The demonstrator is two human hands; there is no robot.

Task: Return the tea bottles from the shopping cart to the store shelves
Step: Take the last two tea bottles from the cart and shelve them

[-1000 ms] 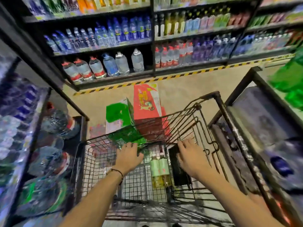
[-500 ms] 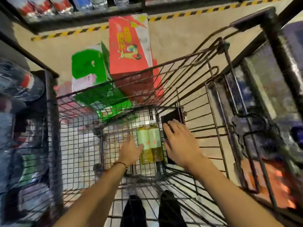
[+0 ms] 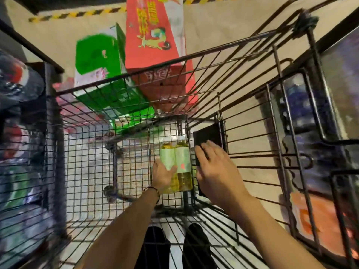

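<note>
- Progress: early stage. Left bottle (image 3: 166, 158) and right bottle (image 3: 183, 159) are side by side and touching at frame centre. They appear to lie on the floor of the cart (image 3: 136, 73), caps toward the top of the frame. Neither is lifted or shelved.
- Left hand (image 3: 162, 174): on the lower body of left bottle, thumb across its label, apparently gripping it.
- Right hand (image 3: 215, 167): fingers straight and slightly spread, holding nothing. It is just right of right bottle, over a black flat item (image 3: 207, 135) at the cart's right wall.
- Remaining: lift both bottles, carry them to a shelf and place them.
- Hidden or unclear: the left hand's fingers are behind the bottle. The black item cannot be identified. The shelves at the left and right edges are blurred, so no tea slot can be seen. The green box (image 3: 97, 55) and red box (image 3: 153, 33), upper centre, are partly screened by wire.
</note>
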